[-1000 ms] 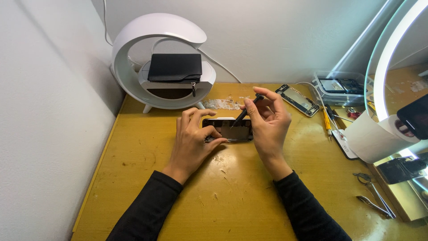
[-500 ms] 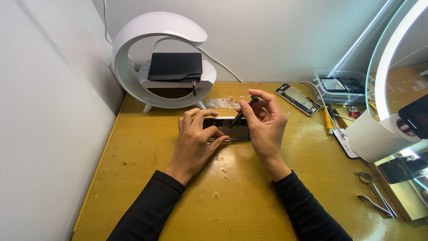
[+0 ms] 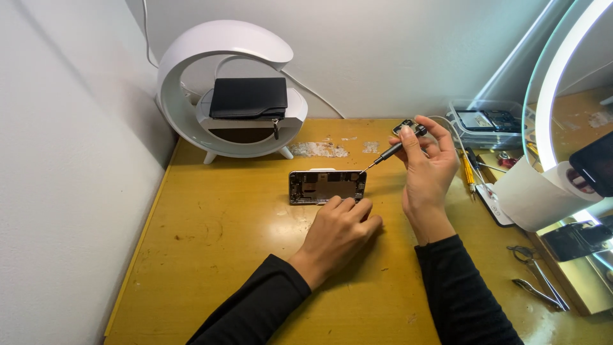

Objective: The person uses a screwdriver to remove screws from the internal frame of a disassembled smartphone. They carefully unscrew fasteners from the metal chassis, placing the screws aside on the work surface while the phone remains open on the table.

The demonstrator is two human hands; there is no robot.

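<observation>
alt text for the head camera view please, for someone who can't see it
A person's right hand holds a small screwdriver above an opened phone on a yellow desk, while the left hand rests against the phone's near edge. Behind stands a white ring lamp bearing a black wallet.

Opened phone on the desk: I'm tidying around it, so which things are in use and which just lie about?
In use:
opened phone, steadied by the left hand
small screwdriver in the right hand

Lying about:
white ring lamp with black wallet
paper roll
tweezers
parts tray
</observation>
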